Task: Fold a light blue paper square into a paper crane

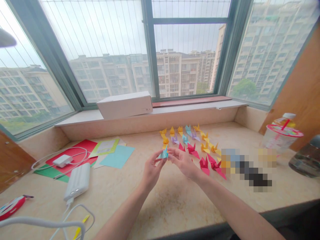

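Grey daylight over the bay window [150, 60], apartment blocks [177, 73] beyond the glass, a white box [125, 105] on the sill, and below it all a pale, mottled counter [175, 210]. Centre stage, and it's up in the air: a small piece of blue folded paper [163, 154], held above the counter between two bare hands. The left hand [153, 166] has it pinched from the left and beneath, thumb on the near side; the right hand [182, 160] comes in from the other side, fingertips closed on its right edge. So the paper lies straight ahead of both wrists, right where the fingertips meet, with neither hand clearly nearer. One narrow point stands up at the right, close by the right fingers, while the broader part runs off toward the left; which is truly the long axis, the covering fingers make too hard to call. Just behind, yellow paper birds [172, 131] crowd the counter; pink paper birds [192, 149] sit beyond and beside the right hand. Away to the left, well apart from the grip, a flat blue sheet [118, 157] lies spread out.
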### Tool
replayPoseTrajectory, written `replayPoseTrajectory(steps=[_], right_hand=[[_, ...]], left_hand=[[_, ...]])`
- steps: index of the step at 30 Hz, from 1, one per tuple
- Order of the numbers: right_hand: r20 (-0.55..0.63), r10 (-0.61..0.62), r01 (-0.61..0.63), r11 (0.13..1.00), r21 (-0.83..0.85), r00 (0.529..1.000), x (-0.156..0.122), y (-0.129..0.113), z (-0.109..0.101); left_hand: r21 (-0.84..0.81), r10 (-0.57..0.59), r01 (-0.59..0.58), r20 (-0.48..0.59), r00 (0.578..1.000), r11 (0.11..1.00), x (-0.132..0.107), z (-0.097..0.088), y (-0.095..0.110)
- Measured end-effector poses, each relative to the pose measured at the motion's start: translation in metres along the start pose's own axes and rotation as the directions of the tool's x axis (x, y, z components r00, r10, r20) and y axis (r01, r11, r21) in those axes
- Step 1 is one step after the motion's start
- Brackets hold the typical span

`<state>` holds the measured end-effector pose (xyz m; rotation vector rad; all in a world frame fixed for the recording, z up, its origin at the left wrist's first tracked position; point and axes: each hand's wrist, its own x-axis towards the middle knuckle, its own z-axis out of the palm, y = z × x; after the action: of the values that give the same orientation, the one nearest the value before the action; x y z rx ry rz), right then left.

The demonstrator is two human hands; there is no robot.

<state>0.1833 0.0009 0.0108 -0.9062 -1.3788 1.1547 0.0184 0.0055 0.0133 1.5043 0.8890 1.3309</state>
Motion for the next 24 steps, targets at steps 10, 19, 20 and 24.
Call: replayPoseTrajectory(steps=[10, 19, 20, 24], right_hand=[[-0.008, 0.024, -0.024, 1.0, -0.003, 1.0, -0.002, -0.007, 0.0], [0.009, 0.052, -0.052, 0.991, 0.126, 0.999, -0.002, -0.022, 0.001], [0.003, 0.05, -0.05, 0.99, 0.135, 0.999, -0.001, -0.022, 0.0], [-0.083, 0.047, -0.03, 0.981, 0.192, 0.995, 0.0, -0.019, -0.003]], left_hand=[[-0.009, -0.012, 0.012, 0.036, 0.999, 1.0, -0.001, 0.0, 0.006], [-0.314, -0.158, 0.166, 0.051, 0.986, 0.935, 0.002, 0.0, 0.009], [-0.318, -0.164, 0.17, 0.046, 0.985, 0.933, 0.002, -0.001, 0.01], [-0.378, -0.17, 0.165, 0.021, 0.985, 0.911, 0.003, -0.001, 0.013]])
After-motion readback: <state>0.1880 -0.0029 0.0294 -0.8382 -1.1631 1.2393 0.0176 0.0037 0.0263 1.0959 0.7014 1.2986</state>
